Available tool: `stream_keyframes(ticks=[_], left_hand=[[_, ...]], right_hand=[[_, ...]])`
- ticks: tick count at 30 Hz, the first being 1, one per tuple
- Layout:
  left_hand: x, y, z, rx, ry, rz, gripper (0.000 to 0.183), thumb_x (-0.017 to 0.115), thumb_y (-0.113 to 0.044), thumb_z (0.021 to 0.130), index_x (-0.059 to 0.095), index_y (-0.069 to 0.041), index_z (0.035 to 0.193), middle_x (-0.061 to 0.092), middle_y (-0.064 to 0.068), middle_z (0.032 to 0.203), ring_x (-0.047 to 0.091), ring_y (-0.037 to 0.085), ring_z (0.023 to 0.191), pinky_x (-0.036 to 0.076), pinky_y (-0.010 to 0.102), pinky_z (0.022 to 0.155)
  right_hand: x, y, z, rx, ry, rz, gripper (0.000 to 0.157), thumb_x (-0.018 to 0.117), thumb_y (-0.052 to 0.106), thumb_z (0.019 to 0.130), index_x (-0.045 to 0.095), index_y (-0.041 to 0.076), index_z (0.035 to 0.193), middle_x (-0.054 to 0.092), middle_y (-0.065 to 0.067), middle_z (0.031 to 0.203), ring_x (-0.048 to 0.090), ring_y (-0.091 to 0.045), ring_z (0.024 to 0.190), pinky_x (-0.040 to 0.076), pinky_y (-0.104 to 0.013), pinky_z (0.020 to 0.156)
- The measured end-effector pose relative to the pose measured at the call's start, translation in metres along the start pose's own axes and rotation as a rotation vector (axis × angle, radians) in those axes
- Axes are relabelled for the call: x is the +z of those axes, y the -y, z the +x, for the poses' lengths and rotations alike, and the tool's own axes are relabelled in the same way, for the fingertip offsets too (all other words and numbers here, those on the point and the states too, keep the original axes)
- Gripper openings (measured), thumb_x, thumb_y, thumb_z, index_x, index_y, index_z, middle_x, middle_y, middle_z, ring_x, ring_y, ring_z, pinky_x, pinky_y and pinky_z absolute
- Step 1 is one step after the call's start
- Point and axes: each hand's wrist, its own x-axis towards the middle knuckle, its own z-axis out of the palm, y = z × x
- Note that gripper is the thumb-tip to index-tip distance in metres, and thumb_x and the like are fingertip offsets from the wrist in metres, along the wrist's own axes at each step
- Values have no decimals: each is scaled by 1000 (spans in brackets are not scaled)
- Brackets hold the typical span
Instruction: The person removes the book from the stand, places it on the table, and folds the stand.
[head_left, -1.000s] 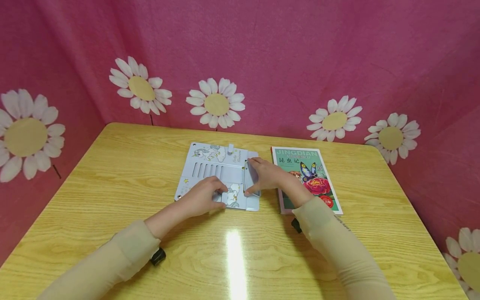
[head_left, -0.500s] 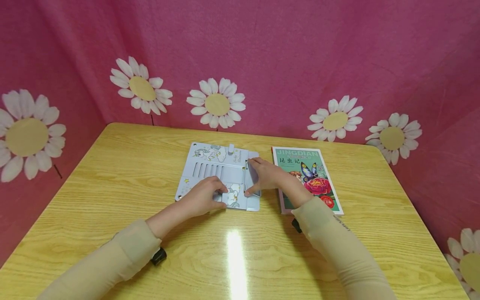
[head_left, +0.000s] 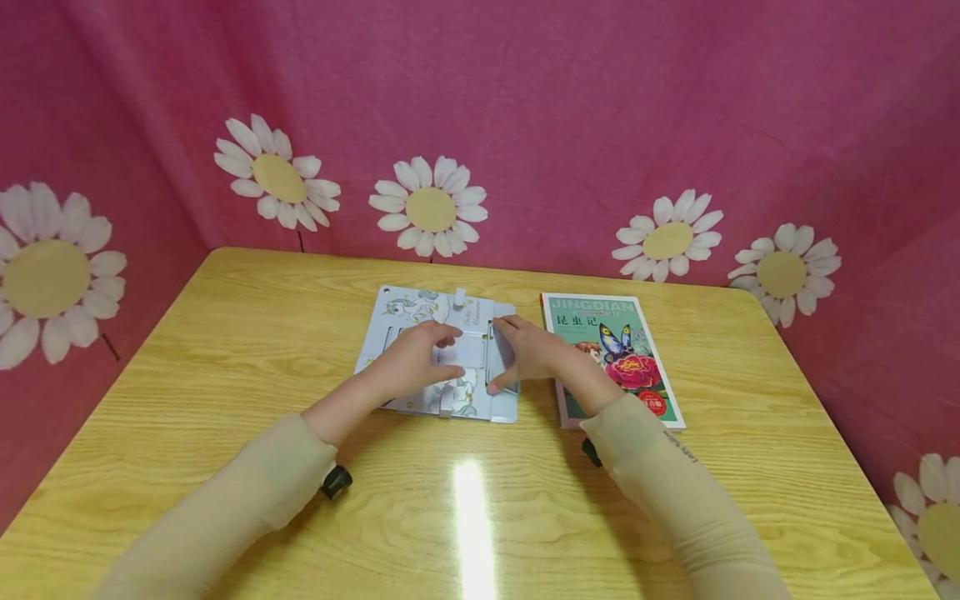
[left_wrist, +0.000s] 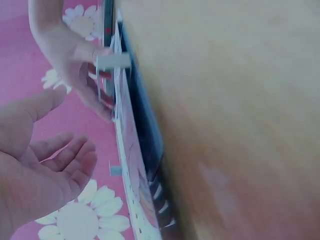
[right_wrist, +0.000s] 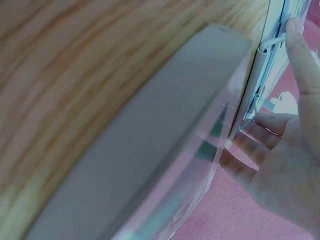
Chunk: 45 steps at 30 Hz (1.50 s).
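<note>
A pale blue book stand (head_left: 468, 354) with unicorn pictures lies low on the table in the head view. My left hand (head_left: 414, 358) hovers above its left half with thumb and fingers apart, holding nothing. In the left wrist view that hand (left_wrist: 45, 165) stands clear of the panel (left_wrist: 131, 150), whose two small clips stick out. My right hand (head_left: 528, 350) holds the stand's right-hand ledge by its wire page holder, thumb at the near end, fingers at the far end. The right wrist view shows one fingertip (right_wrist: 294, 26) touching a bent wire (right_wrist: 272, 44).
A green picture book (head_left: 615, 354) with a butterfly and a red flower lies just right of the stand, under my right forearm. The wooden table (head_left: 375, 517) meets a pink curtain (head_left: 525, 125) with daisies along its back edge.
My left hand has let go of the clip at the stand's near edge and lifted up and away from me, over the panel. My right hand has stayed in place.
</note>
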Motion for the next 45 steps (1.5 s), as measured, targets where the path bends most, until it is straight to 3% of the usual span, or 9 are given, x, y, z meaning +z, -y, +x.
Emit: stream_keyframes(ticks=[5,16,24,32,45], left_hand=[[-3,5,20,-50,-81,-16,57,73,-25,83,53,-2,130,59,14,119,56,26,111,48,39,94],[-8,17,64,-106,-166,-4,57,72,-22,83,51,0,132,55,17,121,54,30,111,46,41,93],[-13,28,88,-125,-106,2,58,70,-21,85,48,0,135,51,17,134,50,29,122,43,39,100],[-12,38,99,-121,-22,39,49,68,-16,86,53,2,129,59,17,124,54,27,117,43,36,101],[-9,39,108,-181,-40,90,40,65,-15,89,58,0,126,61,14,116,55,24,107,44,36,97]], right_hand=[[1,1,0,-1,3,-8,121,73,66,63,16,6,151,21,-14,155,26,-31,140,30,-45,111],[-1,1,-2,3,10,1,120,74,64,65,15,5,151,19,-15,155,23,-32,141,28,-46,112],[0,1,-2,-3,15,1,120,74,64,65,15,5,151,20,-15,155,24,-31,141,28,-45,112],[1,-1,-1,-16,12,-3,121,73,66,64,16,4,151,21,-16,154,23,-32,141,27,-45,113],[-1,0,3,-8,7,-13,122,74,65,63,16,4,150,22,-15,154,24,-31,141,27,-44,113]])
